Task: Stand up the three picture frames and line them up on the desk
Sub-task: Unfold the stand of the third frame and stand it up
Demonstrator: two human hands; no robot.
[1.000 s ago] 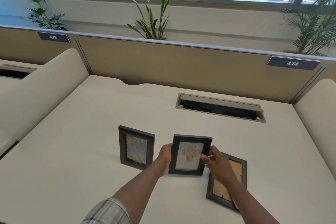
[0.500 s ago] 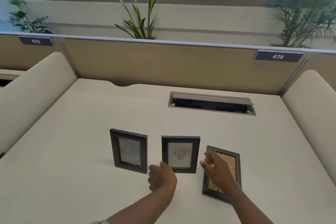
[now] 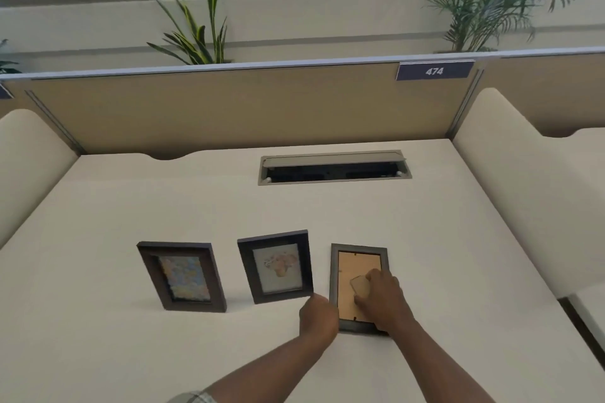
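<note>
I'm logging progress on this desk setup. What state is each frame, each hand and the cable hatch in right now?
Left frame: standing, picture facing the camera.
Middle frame: standing, released.
Right frame: lying face down, backing up.
Left hand: at the right frame's left edge.
Right hand: on the backing, fingers at the stand flap.
Cable hatch: lid open.

Matt cream desk (image 3: 131, 353); dark, seemingly wooden frames (image 3: 181, 275); brown cardboard-like backing (image 3: 358, 267) on the third.

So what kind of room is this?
Probably an office: a cream desk walled by a tan divider panel, a dark blue number plate reading 474, and a grey cable hatch set into the desktop.
</note>
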